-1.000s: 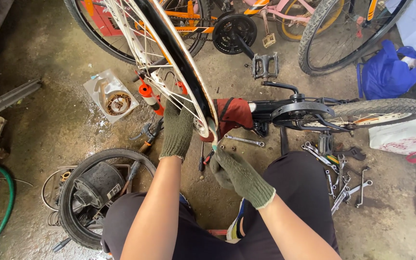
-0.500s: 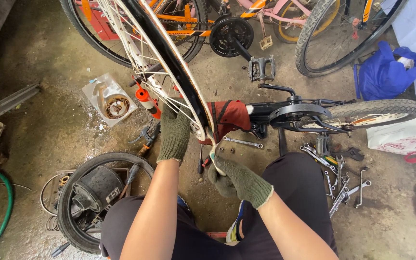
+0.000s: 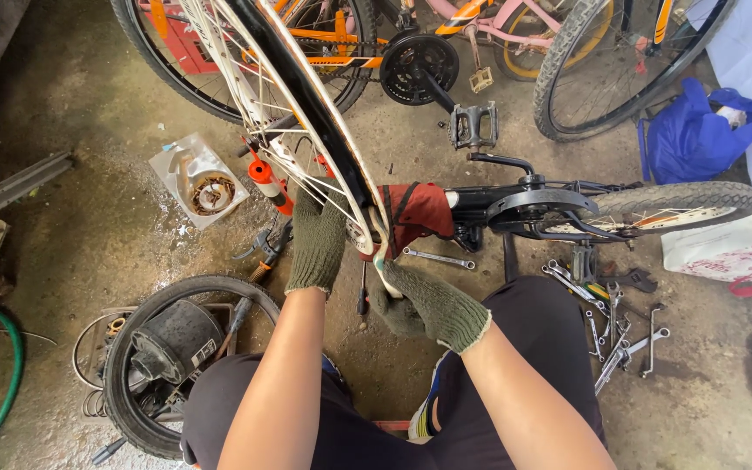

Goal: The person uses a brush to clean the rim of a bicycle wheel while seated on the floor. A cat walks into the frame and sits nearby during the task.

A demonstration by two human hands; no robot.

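At the lower rim of the upright bicycle wheel (image 3: 306,113) my left hand (image 3: 317,244) stays clamped, while my right hand (image 3: 419,300) keeps gripping a tyre lever (image 3: 382,261) hooked there. Little has shifted in the last second, so the prying looks barely begun.

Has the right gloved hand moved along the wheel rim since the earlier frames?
No. The right hand stays at the white wheel rim, just below the dark red cloth; only the camera shifted slightly.
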